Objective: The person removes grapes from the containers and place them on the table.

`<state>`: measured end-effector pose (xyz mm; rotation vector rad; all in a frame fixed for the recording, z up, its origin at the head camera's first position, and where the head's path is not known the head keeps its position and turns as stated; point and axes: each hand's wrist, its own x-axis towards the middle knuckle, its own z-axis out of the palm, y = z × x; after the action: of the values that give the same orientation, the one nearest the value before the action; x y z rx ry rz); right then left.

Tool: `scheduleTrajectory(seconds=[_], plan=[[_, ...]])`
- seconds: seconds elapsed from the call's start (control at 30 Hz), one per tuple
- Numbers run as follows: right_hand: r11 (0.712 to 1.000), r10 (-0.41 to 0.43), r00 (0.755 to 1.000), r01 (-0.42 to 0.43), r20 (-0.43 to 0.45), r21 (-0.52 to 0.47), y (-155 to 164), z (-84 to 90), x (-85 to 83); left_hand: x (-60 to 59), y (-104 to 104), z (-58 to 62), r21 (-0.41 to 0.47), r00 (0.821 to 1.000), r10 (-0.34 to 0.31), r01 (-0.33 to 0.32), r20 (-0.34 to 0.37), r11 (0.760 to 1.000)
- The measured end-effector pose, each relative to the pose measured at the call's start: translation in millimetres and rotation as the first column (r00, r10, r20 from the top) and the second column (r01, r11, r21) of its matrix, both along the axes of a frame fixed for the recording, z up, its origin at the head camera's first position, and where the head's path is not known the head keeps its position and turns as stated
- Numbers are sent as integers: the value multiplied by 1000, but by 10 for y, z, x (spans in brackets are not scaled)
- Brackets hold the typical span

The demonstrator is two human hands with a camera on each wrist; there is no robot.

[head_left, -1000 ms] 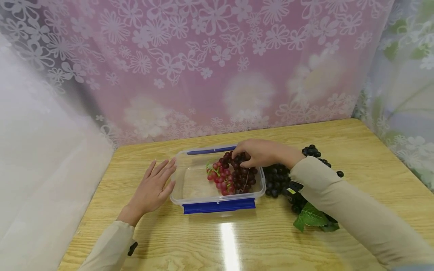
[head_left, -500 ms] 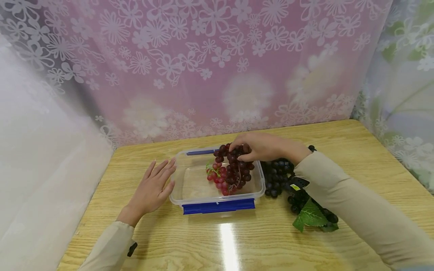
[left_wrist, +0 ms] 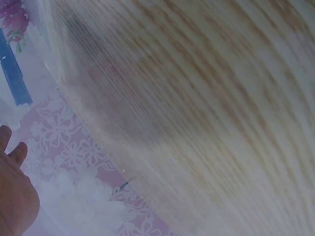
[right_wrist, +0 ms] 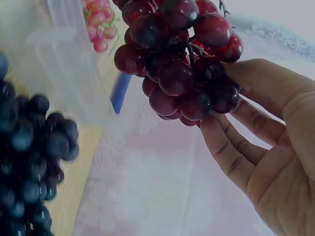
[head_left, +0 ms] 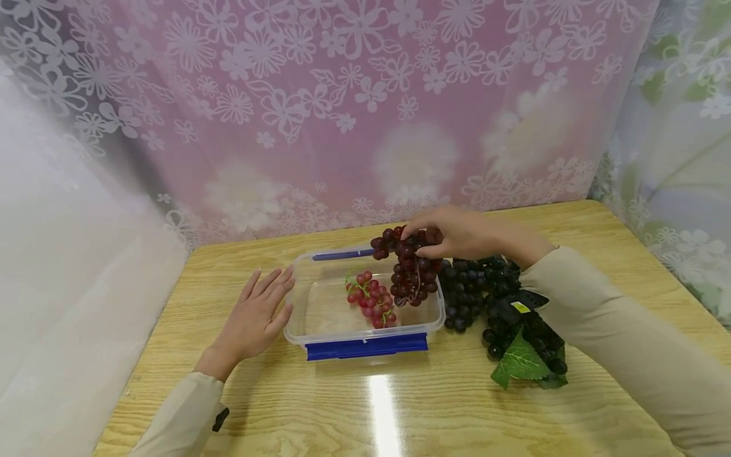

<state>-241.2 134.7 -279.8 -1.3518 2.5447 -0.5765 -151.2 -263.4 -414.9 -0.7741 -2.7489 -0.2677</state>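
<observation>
My right hand pinches a bunch of dark red grapes between thumb and fingers, and the bunch hangs over the right end of a clear plastic container with blue clips. In the right wrist view the thumb and fingertips press into the end of the dark red bunch. A smaller bunch of pinkish-red grapes with green stems lies inside the container. My left hand lies with straight, spread fingers at the container's left rim. Only part of that hand shows in the left wrist view.
Bunches of black grapes lie on the wooden table just right of the container, partly under my right forearm. A green leaf sits at their near end. A pink flowered curtain hangs behind the table.
My right hand has raised the dark red grapes up out of the container and moved slightly right, uncovering more of the pinkish-red bunch. My left hand has stayed in place.
</observation>
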Motion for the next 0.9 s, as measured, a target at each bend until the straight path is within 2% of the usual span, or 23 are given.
scheduleTrajectory(seconds=[0.07, 0.3, 0.5, 0.73, 0.9], plan=[[1000, -30, 999, 30, -17, 0, 91, 26, 4, -2, 0, 5, -5, 1000, -1, 1, 0, 1000], [985, -173, 984, 174, 32, -20, 540, 146, 64, -3, 1, 39, -16, 1000, -11, 11, -4, 1000], [959, -282, 959, 283, -22, 10, 1004, 204, 99, 10, -7, 56, -19, 1000, -5, 5, 3, 1000], [943, -334, 938, 333, -96, -18, 1498, 110, 137, 2, -8, 32, -7, 1000, -3, 3, 8, 1000], [913, -403, 909, 407, -108, 22, 1786, 27, 172, -4, 2, 21, -1, 1000, -10, 10, -1, 1000]])
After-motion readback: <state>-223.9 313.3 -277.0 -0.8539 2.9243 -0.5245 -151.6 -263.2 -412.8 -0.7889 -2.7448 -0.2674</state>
